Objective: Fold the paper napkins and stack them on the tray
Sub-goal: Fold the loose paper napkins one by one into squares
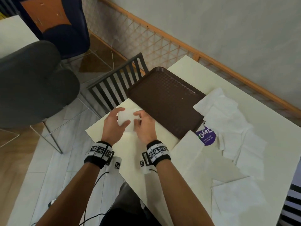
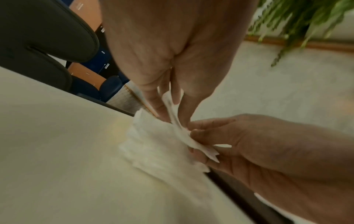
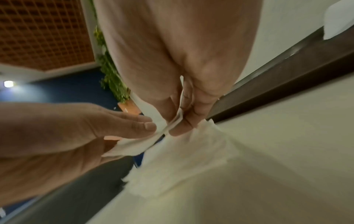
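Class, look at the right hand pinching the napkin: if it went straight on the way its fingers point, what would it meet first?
Probably the brown tray. The right hand holds the napkin beside the tray's near edge, fingers pointing towards that rim; depth is unclear, so it might pass just above it.

The head camera looked steeply down from above the person's chest, past both forearms, onto the cream table (image 1: 187, 160) with the brown tray (image 1: 164, 101) at its far side and chairs and floor to the left. The left wrist camera sat close under the left hand (image 2: 172, 53), facing along its fingers across the tabletop, with the right hand (image 2: 268, 151) entering from the lower right. The right wrist camera looked likewise along the right hand (image 3: 182, 53), very near, the left hand (image 3: 67, 136) entering from the left. All three views shared the napkin (image 1: 126, 120) pinched between both hands.
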The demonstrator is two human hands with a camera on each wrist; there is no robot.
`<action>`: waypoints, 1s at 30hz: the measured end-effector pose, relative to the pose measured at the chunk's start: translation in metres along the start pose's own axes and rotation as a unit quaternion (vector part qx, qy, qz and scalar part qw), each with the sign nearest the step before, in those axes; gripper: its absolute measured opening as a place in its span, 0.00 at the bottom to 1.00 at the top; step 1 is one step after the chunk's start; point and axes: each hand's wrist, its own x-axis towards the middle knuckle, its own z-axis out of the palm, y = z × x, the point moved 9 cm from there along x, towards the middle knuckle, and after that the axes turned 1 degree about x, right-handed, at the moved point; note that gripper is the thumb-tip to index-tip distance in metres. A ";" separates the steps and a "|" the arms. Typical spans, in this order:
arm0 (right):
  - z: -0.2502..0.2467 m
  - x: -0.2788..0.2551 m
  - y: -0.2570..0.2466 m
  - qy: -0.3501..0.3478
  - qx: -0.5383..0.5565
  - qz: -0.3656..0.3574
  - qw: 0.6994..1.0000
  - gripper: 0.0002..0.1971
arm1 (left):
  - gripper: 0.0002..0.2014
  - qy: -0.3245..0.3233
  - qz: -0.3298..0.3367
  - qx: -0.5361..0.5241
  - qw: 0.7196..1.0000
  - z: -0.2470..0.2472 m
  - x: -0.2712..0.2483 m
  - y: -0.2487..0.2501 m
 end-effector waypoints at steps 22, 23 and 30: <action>-0.211 -0.108 0.178 0.068 -0.226 0.199 0.951 0.22 | 0.17 -0.128 0.109 0.052 0.984 0.113 -0.118 0.071; -0.212 -0.108 0.171 0.068 -0.206 0.171 0.961 0.16 | 0.18 -0.140 0.112 0.046 0.983 0.121 -0.121 0.074; -0.221 -0.141 0.049 -0.048 -0.008 -0.035 0.998 0.10 | 0.39 -0.242 0.093 -0.096 0.961 0.133 -0.133 0.128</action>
